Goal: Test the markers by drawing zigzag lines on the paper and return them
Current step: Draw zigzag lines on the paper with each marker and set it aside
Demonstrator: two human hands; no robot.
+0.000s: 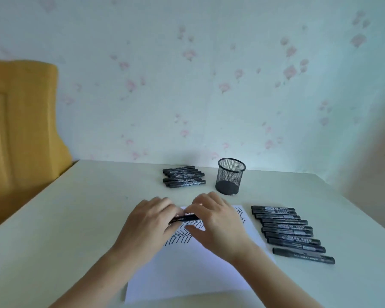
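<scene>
Across the pale tabletop [76,218], the white sheet of paper [187,276] already carries several black zigzag lines [180,237], so testing looks well under way; a row of black markers [291,232] lies to its right and a smaller pile of black markers [183,176] sits at the back beside the empty black mesh pen cup [230,176], though which group is finished I cannot tell. Above the sheet, the left hand [147,225] and right hand [218,221] are close together, both gripping one black marker with white lettering [185,218] held level, probably capping or uncapping it.
</scene>
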